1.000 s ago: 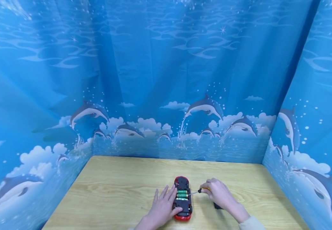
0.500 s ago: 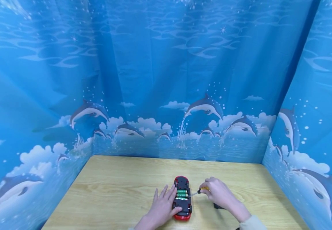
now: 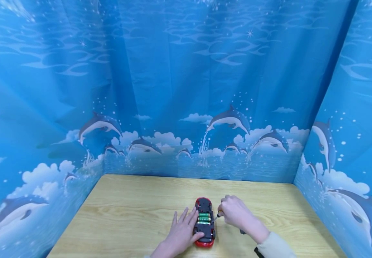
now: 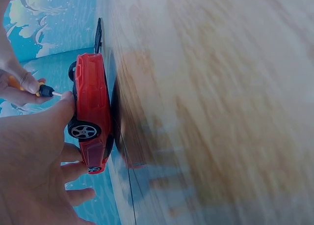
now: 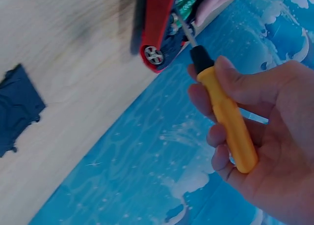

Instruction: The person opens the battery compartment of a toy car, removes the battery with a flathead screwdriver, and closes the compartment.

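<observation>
A red toy car (image 3: pixel 203 202) lies upside down on the wooden table (image 3: pixel 124 208), its battery bay uncovered with green batteries (image 3: pixel 203 216) showing. My left hand (image 3: pixel 182 231) rests on the car's left side with straight fingers, thumb on the underside. My right hand (image 3: pixel 232 211) grips a yellow-handled screwdriver (image 5: pixel 223 104), and its metal tip reaches into the bay at the batteries (image 5: pixel 185 6). The left wrist view shows the car (image 4: pixel 91 112) from the side, my thumb (image 4: pixel 61 112) against it and the screwdriver (image 4: pixel 46 91) just beyond.
A dark flat cover piece (image 5: pixel 17 107) lies on the table right of the car, mostly hidden under my right wrist in the head view. Blue dolphin-print curtains (image 3: pixel 186 107) close in the table at the back and on both sides.
My right hand has moved left toward the car, bringing the screwdriver tip from beside the car into the battery bay. The left hand and car have stayed put.
</observation>
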Demonstrator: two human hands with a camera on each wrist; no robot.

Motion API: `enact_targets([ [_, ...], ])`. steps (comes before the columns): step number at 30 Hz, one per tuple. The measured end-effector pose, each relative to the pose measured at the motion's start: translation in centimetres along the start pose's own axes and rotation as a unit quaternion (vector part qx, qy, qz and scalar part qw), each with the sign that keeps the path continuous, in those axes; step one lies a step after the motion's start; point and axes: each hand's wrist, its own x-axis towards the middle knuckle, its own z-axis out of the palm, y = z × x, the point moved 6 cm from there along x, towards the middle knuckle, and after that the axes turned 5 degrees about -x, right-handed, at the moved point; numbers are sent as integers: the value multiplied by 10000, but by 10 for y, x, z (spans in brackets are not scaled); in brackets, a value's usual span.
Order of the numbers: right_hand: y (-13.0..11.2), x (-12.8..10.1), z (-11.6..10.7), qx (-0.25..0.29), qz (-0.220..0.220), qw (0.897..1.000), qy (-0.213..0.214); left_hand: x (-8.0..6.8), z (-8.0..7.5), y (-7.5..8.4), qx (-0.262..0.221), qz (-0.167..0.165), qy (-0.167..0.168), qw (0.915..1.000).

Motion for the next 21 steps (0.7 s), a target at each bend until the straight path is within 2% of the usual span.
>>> enact_targets([
  [4,-7,6,-2,-274,-26,9996,-27,0,0,0,-51,-61,-88,9999],
  [10,-15,12,3,-603,101,9977,-301,1,0,0,-84,-107,-177,9998],
  [15,-22,15,4,-1061,64,9941,-199,1,1,-1,-115,-87,-143,9998],
  [21,-15,9,5,-706,21,9975,64,1,1,-1,-94,-47,-59,9999],
])
